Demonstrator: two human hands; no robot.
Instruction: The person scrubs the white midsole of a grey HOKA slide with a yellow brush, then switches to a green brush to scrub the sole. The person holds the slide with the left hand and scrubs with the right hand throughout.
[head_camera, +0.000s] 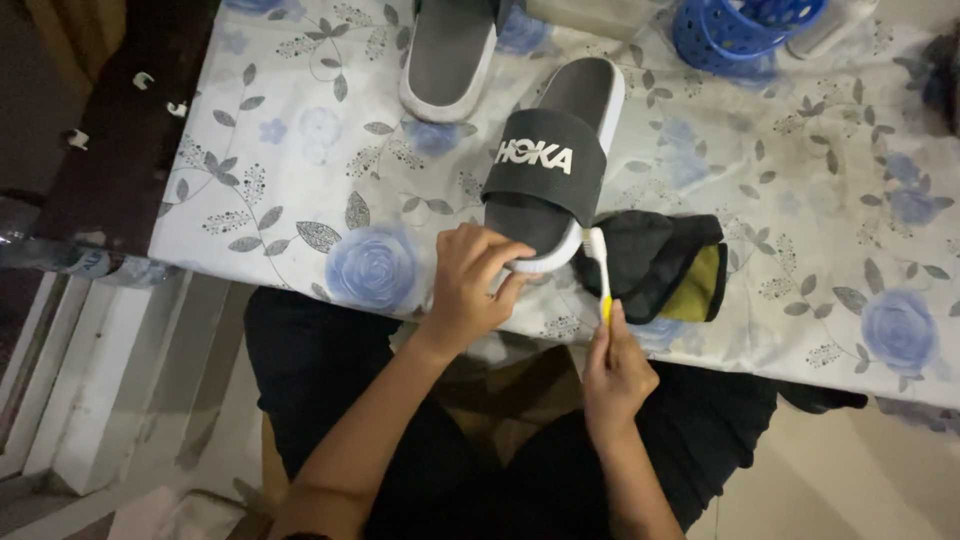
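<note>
A black slide sandal (555, 160) with a white sole and a wide black strap lies on the flowered tablecloth (300, 170). My left hand (470, 280) grips its near end at the sole's edge. My right hand (612, 372) holds a toothbrush (600, 270) with a yellow and white handle. The brush head touches the white sole rim at the sandal's near right corner. A second matching sandal (450, 55) lies further back on the table.
A folded black and olive cloth (665, 265) lies just right of the sandal. A blue perforated basket (740, 30) stands at the back right. The table edge runs over my lap. A dark wooden ledge (120, 130) is at left.
</note>
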